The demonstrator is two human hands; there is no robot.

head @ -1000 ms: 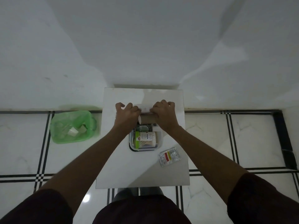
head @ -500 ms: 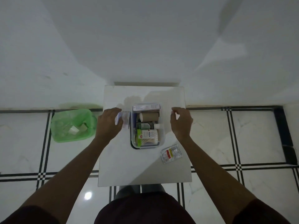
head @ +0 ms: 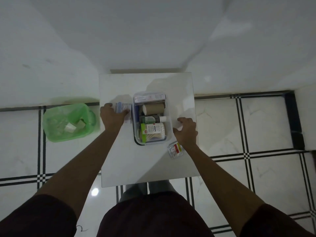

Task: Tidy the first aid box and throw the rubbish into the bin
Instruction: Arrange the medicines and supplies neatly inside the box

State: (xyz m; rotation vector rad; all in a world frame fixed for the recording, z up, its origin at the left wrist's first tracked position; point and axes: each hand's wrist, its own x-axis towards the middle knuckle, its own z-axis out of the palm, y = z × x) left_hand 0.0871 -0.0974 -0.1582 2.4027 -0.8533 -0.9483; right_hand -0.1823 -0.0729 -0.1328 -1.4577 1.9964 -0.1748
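The clear first aid box (head: 168, 135) sits mid-table, holding a white carton (head: 149, 97), a brown bandage roll (head: 153, 108), a small bottle (head: 152, 119) and a pack of cotton buds (head: 153, 132). My left hand (head: 112, 115) lies just left of the box, fingers closed on a small white and blue packet (head: 122, 107). To the right of the box hovers my right hand (head: 185, 131), fingers curled and apart, holding nothing that I can see. A blister pack with red and yellow print (head: 175, 149) lies on the table by my right wrist.
A green bin (head: 51, 120) with a liner stands on the tiled floor left of the white table (head: 136, 165); it holds a few scraps. A white wall rises behind the table. My knees show below the table's near edge.
Both hands left the top of the box and moved apart. My left hand came away to the left with the small packet; my right hand drew back to the right and nearer.
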